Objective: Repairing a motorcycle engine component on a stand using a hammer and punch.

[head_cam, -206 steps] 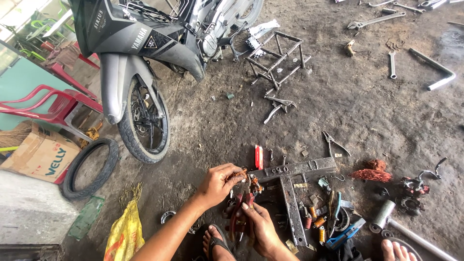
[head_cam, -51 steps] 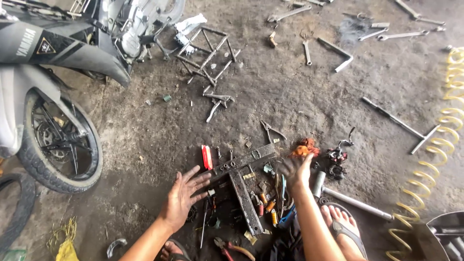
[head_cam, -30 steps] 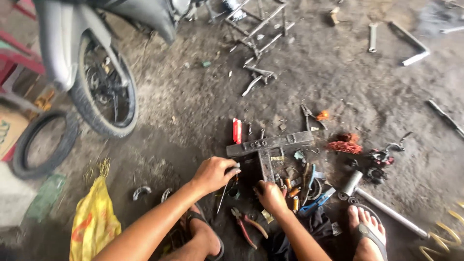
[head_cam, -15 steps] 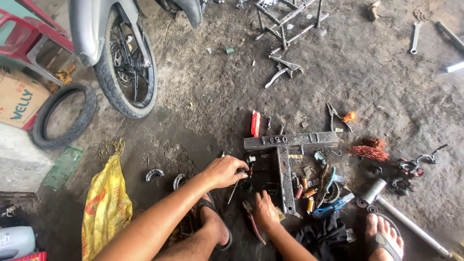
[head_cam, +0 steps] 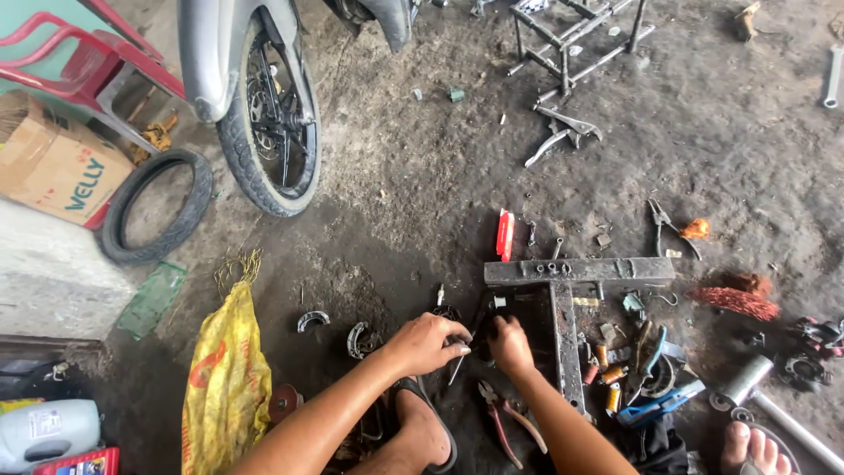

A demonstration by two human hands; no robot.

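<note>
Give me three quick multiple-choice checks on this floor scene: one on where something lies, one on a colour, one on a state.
1. Where do the red-handled pliers lie?
A. on the cardboard box
B. on the floor just below the right hand
C. under the motorcycle wheel

2. What colour is the sack left of the left hand?
A. yellow
B. blue
C. white

3. How is the loose tyre placed?
A. hung on the wall
B. mounted on the motorcycle
C. lying flat on the ground

Answers: 1 B, the pliers sit on the dark floor below that hand. 2 A, the sack is plainly yellow. 3 C, it lies flat beside the cardboard box.
</note>
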